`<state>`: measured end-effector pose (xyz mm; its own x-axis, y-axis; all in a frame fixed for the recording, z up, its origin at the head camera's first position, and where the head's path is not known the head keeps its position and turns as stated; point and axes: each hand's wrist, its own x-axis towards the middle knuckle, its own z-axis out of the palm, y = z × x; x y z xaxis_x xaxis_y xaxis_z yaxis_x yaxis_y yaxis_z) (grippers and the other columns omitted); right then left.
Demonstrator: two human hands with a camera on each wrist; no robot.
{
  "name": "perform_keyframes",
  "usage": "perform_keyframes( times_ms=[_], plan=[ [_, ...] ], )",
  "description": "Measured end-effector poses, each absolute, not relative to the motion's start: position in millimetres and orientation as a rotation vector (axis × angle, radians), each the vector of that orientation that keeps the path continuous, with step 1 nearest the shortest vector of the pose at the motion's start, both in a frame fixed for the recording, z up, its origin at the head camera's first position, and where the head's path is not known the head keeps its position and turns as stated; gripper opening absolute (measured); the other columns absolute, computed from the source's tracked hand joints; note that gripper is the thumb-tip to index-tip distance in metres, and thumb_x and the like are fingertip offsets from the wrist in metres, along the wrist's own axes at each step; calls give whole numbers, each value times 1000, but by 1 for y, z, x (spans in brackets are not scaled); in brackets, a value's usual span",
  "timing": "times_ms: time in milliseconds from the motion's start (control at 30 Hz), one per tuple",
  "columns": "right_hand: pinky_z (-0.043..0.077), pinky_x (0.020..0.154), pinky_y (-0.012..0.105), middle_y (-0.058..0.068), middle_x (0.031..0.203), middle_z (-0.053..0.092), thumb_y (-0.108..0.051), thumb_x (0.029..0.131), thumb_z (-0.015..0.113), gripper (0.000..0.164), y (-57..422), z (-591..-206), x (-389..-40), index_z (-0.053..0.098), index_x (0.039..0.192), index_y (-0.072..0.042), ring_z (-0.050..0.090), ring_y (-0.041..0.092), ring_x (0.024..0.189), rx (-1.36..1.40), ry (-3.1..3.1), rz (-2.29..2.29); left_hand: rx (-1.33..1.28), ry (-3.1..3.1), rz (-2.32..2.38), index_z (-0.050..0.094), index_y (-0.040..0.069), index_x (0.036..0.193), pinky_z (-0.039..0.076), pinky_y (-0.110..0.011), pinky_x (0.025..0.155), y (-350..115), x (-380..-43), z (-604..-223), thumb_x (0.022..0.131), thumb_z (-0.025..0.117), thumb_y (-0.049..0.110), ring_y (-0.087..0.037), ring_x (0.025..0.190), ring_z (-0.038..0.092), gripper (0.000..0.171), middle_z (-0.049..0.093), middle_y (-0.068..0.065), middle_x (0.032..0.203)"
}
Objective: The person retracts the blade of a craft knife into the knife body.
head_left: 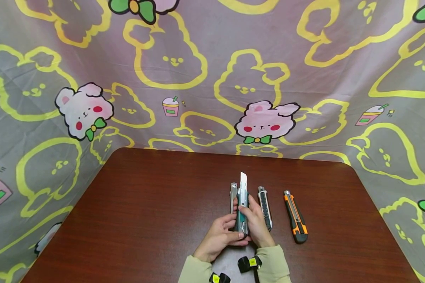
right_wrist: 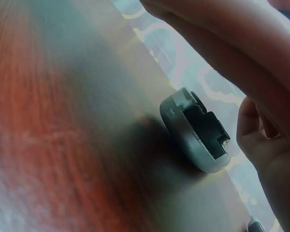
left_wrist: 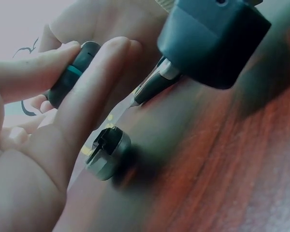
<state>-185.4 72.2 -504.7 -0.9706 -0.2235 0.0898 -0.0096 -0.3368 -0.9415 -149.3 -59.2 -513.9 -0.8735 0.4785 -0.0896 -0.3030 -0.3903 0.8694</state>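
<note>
A teal and black utility knife [head_left: 242, 216] is held upright in both hands, its blade [head_left: 243, 178] extended at the top. My left hand [head_left: 217, 237] pinches the lower end between thumb and fingers; in the left wrist view its dark butt end [left_wrist: 79, 72] shows between them. My right hand [head_left: 258, 228] grips the body from the right, thumb across the front. A silver utility knife [head_left: 233, 192] lies behind the hands, partly hidden. Just right of my right hand lies a black and light-grey utility knife [head_left: 265, 208].
Farther right on the brown table [head_left: 145, 212] lies an orange and black utility knife [head_left: 296, 220]. A patterned cloth [head_left: 194, 98] surrounds the table at the back and sides. Black wrist devices [head_left: 246, 264] sit by both sleeves.
</note>
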Motion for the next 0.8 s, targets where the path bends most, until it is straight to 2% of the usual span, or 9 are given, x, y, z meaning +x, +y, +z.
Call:
perform_keyframes(
  times_ms=[267, 600, 800],
  plan=[
    [47, 77, 23, 31, 105, 40, 2, 86, 41, 30, 72, -506, -186, 37, 115, 11, 50, 17, 87, -293, 1749, -2438, 251, 1372, 2269, 34, -8, 131, 53, -39, 74, -60, -149, -512, 79, 56, -10, -35, 83, 64, 56, 53, -25, 117],
    [47, 78, 23, 21, 103, 44, 5, 85, 41, 33, 73, -506, -185, 35, 116, 13, 49, 17, 88, -320, 1728, -2440, 266, 1364, 2268, 36, -7, 130, 53, -39, 74, -61, -150, -513, 80, 56, -9, -38, 86, 62, 54, 54, -25, 116],
    [47, 80, 23, 24, 106, 42, 4, 85, 41, 34, 73, -506, -185, 34, 117, 12, 49, 18, 91, -328, 1715, -2438, 268, 1365, 2265, 35, -8, 130, 53, -39, 75, -62, -150, -512, 79, 56, -9, -42, 87, 60, 55, 53, -26, 116]
  ],
)
